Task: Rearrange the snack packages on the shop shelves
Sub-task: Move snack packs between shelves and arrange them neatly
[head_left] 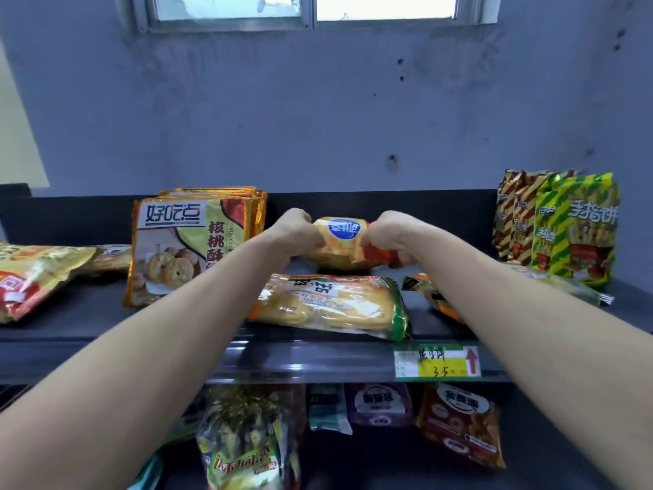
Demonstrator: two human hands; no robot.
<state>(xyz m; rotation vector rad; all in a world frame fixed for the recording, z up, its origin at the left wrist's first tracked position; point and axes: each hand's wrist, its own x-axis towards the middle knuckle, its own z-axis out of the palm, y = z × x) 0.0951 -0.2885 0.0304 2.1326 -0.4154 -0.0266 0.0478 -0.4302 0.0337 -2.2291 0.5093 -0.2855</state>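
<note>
A yellow snack bag (341, 244) with a blue round logo and a red end sits at the back of the top shelf (106, 313). My left hand (295, 236) grips its left end and my right hand (392, 238) grips its red right end. Just in front lies a long clear pack of golden biscuits (328, 305), flat near the shelf edge. A stack of walnut cookie packs (190, 242) stands upright to the left of my left arm.
Striped finger-biscuit bags (565, 228) stand at the right end, with a flat pack (558, 282) before them. A red and yellow bag (31, 277) lies at the left. A price tag (438, 360) hangs on the shelf front. More packages (459, 422) fill the lower shelf.
</note>
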